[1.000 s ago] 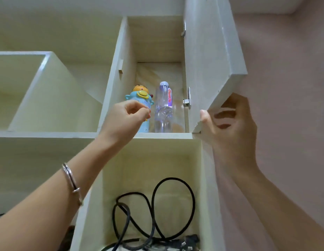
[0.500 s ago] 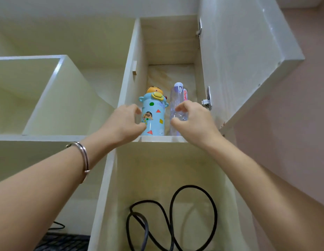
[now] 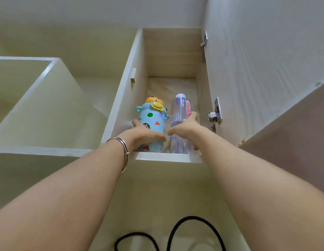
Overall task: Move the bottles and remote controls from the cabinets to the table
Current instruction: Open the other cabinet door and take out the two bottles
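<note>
Two bottles stand side by side in an upper cabinet compartment (image 3: 168, 157) whose door (image 3: 262, 69) is swung open on the right. The left one is a light blue cartoon bottle (image 3: 154, 118) with coloured shapes and a yellow-orange lid. My left hand (image 3: 145, 134) wraps around its lower body. The right one is a clear plastic water bottle (image 3: 180, 109) with a red label. My right hand (image 3: 184, 128) is closed around its middle. No remote control is in view.
An open shelf box (image 3: 39, 105) sits to the left of the compartment. Below it is another open compartment with black cables (image 3: 175, 232) coiled at its bottom. The door's metal hinge (image 3: 214, 115) sticks out right next to my right hand.
My right hand left the door edge and reached in to the clear bottle. My left hand moved forward and closed around the blue bottle. The view has come closer to the shelf.
</note>
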The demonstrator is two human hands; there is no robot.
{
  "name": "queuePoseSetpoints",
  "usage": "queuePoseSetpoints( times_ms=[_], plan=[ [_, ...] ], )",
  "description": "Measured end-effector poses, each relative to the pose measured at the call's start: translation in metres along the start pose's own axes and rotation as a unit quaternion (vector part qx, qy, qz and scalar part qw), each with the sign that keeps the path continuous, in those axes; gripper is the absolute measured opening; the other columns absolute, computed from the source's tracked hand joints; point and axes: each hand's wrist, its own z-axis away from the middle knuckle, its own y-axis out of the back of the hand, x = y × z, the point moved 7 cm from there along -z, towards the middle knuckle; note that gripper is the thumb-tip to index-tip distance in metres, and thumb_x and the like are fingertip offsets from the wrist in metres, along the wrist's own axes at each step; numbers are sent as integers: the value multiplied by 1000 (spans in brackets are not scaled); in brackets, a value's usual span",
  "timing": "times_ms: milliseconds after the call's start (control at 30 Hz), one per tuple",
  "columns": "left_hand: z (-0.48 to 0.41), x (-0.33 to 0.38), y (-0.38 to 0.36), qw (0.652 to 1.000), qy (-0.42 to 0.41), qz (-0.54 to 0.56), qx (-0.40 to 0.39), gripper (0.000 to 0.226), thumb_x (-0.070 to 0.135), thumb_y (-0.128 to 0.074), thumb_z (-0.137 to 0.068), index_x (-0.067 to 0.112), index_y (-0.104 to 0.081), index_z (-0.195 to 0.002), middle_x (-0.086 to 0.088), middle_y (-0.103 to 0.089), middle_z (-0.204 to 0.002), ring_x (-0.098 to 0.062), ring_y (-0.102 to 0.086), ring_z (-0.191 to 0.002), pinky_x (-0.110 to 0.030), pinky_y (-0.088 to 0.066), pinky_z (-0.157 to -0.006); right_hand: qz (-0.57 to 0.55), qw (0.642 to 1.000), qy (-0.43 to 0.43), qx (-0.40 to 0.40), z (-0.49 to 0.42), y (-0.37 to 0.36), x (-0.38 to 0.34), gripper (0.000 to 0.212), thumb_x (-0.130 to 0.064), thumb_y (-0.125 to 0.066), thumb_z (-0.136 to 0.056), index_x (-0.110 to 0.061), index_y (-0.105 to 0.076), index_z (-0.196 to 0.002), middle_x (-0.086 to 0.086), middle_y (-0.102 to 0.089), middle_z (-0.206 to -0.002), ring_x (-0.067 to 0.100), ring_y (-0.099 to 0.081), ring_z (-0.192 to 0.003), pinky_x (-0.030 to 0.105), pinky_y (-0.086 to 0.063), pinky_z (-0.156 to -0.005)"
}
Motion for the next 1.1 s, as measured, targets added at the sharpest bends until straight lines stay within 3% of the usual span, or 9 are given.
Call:
queuePoseSetpoints(
  times_ms=[133,233,367,500,700,833,933,1033,1100],
  plan=[
    [-8,-6,4,1000,3,28,11,83,30,-79,-64,13,-24,-123,-11,-53,-101,-21,-58,-74,-28,-47,-55,-52,998,-21,-28,-5,-1,12,78,-17,-63,-85,-10,-8,-139,13,-35,-136,25,-40,-102,33,-36,-79],
    [-4,-2,7,998,-16,52,26,86,26,-81,-63,14,-21,-124,-9,-53,-97,-21,-59,-75,-28,-45,-52,-76,997,-24,-13,-7,1,13,79,-17,-67,-81,-10,-11,-138,14,-38,-136,28,-45,-116,35,-35,-79],
    [6,13,21,991,-76,58,97,81,27,-82,-59,21,-22,-114,-9,-54,-113,-28,-59,-95,-32,-51,-66,-136,990,-19,30,-4,5,13,78,-15,-69,-76,-14,-19,-135,14,-43,-128,31,-47,-114,38,-43,-87],
    [29,36,37,964,-174,-6,202,91,33,-79,-56,23,-21,-125,-7,-54,-117,-28,-55,-104,-40,-49,-90,-184,980,17,70,0,11,12,73,-14,-70,-73,-16,-26,-131,9,-46,-111,26,-46,-93,37,-44,-80],
    [66,50,65,944,-234,98,210,81,36,-82,-48,29,-24,-104,2,-59,-109,-16,-60,-96,-28,-49,-81,-256,948,135,132,27,20,-18,77,-30,-71,-59,-30,-32,-125,-6,-55,-106,21,-58,-102,41,-50,-93],
    [104,51,95,936,-243,123,225,73,31,-83,-59,28,-25,-104,13,-56,-91,-1,-57,-82,-17,-44,-65,-323,925,173,102,58,27,-48,73,-37,-70,-54,-38,-31,-117,-11,-62,-98,20,-64,-98,49,-53,-88],
    [148,39,123,934,-242,89,248,78,37,-81,-55,29,-23,-107,13,-56,-94,-9,-60,-91,-26,-50,-76,-374,909,175,55,100,29,-59,68,-29,-71,-61,-33,-30,-116,-5,-64,-96,25,-68,-82,54,-56,-82],
    [203,21,149,933,-242,32,264,82,41,-78,-50,30,-23,-109,16,-54,-95,-8,-60,-94,-37,-52,-87,-411,895,170,-23,152,19,-48,58,-15,-67,-75,-28,-30,-117,-3,-61,-82,13,-61,-53,51,-57,-79],
    [233,0,173,938,-214,-6,273,89,47,-80,-42,32,-26,-111,13,-57,-102,-10,-61,-98,-41,-52,-89,-415,893,166,-49,189,7,-33,62,-14,-68,-75,-26,-32,-124,-4,-65,-86,10,-63,-55,47,-58,-78]
  ],
)
